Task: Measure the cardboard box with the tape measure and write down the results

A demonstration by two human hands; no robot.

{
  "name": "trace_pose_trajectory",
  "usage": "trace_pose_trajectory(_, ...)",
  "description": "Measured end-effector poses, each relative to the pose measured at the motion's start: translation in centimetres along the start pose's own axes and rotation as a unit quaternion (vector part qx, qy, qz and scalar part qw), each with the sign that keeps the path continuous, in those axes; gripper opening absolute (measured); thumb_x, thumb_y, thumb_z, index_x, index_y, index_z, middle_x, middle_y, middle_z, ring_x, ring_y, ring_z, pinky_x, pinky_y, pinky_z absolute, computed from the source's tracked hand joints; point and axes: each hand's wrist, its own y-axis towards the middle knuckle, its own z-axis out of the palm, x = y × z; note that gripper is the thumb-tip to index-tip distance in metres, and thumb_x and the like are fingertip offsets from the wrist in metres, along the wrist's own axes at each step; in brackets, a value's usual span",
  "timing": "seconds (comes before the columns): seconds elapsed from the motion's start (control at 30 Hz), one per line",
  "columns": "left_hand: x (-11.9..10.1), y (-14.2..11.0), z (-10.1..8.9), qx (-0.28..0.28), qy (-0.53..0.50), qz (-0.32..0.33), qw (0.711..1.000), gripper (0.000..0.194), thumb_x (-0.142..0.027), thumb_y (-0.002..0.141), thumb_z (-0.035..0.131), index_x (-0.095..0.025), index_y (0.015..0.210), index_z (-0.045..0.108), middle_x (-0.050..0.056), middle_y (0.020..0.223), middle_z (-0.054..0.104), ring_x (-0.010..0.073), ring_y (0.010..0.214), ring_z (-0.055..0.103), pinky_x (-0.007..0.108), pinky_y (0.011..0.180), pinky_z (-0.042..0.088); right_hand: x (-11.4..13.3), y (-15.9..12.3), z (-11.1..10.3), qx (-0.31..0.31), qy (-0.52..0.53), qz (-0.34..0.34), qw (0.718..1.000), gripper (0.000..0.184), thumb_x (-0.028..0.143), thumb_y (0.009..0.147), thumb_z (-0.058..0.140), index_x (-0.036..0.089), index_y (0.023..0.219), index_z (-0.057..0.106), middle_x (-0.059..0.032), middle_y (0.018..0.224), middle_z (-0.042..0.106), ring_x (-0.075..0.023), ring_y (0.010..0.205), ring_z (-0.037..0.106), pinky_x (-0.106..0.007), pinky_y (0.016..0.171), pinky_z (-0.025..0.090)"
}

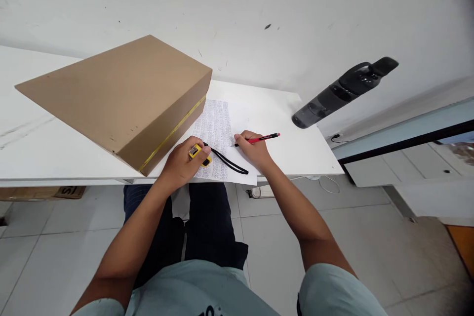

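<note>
My left hand (182, 162) is closed around a yellow and black tape measure (195, 151), resting near the table's front edge. The tape measure's black wrist strap (229, 162) trails to the right across a sheet of paper (215, 128) covered in dense handwriting. In my right hand (255, 149) a red and black pencil (263, 138) is pinched, its tip low over the paper's right part. Whether the tip touches the sheet I cannot tell. A large brown cardboard box (122, 89) stands just left of the paper, partly covering its edge.
At the right end of the white table (285, 108) stands a dark bottle (333, 96) with a carrying loop. A white wall (237, 19) rises behind the table. Below lie tiled floor (270, 247) and another cardboard piece (40, 192) at the left.
</note>
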Motion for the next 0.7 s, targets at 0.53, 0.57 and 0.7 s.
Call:
trace_pose_trajectory(0.53,-0.04,-0.06,-0.02,-0.004,0.004,0.001,1.000,0.046,-0.068,0.091,0.051,-0.023,0.095,0.060,-0.001,0.086,0.065,0.0180,0.077,0.059,0.031,0.070,0.044,-0.23,0.05,-0.02,-0.017,-0.004,-0.005,1.000,0.039,0.045,0.085,0.062,0.024,0.057,0.045,0.0038,0.057,0.043,-0.0146,0.059,0.040,-0.031,0.060,0.036)
trace_pose_trajectory(0.57,-0.04,-0.07,-0.03,-0.004,0.005,-0.004,1.000,0.047,-0.069,0.091,0.051,-0.023,0.095,0.060,-0.001,0.085,0.065,0.0181,0.076,0.059,0.031,0.069,0.044,-0.26,0.05,-0.03,-0.018,-0.005,-0.006,1.000,0.039,0.045,0.085,0.062,0.024,0.057,0.044,0.0039,0.057,0.042,-0.0145,0.059,0.039,-0.031,0.060,0.036)
trace_pose_trajectory(0.7,0.14,-0.04,-0.06,-0.003,0.003,-0.006,1.000,0.047,-0.069,0.091,0.051,-0.024,0.095,0.060,0.000,0.086,0.065,0.0182,0.075,0.059,0.031,0.069,0.044,-0.20,0.03,-0.06,-0.019,-0.014,-0.010,1.000,0.041,0.046,0.085,0.062,0.024,0.056,0.043,0.0038,0.057,0.041,-0.0144,0.059,0.039,-0.030,0.059,0.036)
